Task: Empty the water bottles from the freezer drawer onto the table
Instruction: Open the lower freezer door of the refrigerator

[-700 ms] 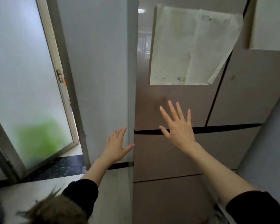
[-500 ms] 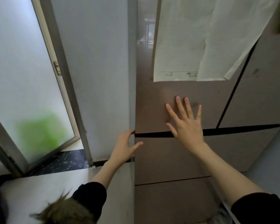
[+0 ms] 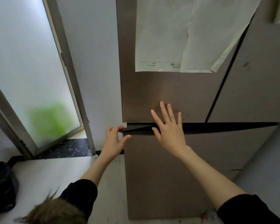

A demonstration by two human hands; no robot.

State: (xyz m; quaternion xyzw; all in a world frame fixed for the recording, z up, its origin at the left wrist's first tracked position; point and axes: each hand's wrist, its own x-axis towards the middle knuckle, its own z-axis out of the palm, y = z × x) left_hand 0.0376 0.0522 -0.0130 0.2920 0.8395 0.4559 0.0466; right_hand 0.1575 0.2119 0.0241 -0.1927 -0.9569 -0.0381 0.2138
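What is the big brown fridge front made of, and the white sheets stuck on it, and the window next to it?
The brown fridge door looks like smooth brushed metal or coated glass: it has a soft sheen. I can't tell which. The white sheets look like thin paper: creased, one corner folded, with small print. The tall window pane looks like frosted glass: a green shape shows blurred through it.

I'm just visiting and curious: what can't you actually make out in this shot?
- Water bottles: none visible in the head view; the brown drawer front hides the inside.
- Left hand: fingertips hidden behind the drawer's top corner.
- Paper sheets: print too small, tops cut off.
- Green shape: blurred by frosted glass.
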